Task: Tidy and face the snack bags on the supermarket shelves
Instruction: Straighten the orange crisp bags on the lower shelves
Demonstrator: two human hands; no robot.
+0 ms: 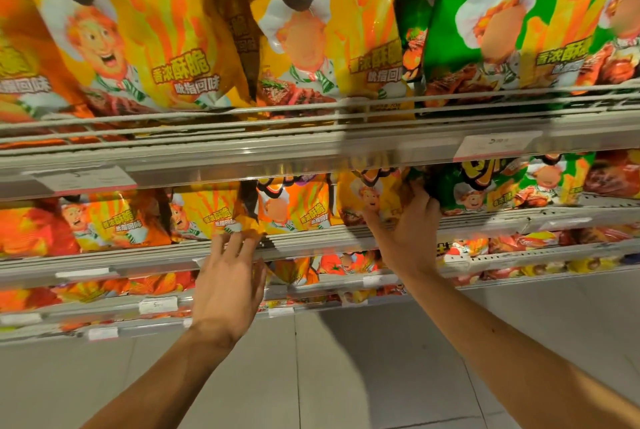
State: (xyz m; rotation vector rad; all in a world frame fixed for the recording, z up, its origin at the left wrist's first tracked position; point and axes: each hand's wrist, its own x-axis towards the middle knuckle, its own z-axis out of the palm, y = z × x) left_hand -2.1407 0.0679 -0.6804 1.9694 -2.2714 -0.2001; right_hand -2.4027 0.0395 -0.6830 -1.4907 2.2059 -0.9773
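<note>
yellow snack bags (145,40) carry orange streaks and a white-hatted cartoon chef beside green bags (519,23), above grey shelf rails (242,158).

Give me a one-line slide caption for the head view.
Right hand grips a yellow snack bag beside green bags; left hand reaches toward the shelf edge.

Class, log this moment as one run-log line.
left hand: open, fingertips at yellow snack bag | right hand: gripping yellow snack bag beside green bag | shelf: second from top

A supermarket aisle — tiered shelves (311,151) of snack bags (145,47), price tags (498,146) along the rails.
</note>
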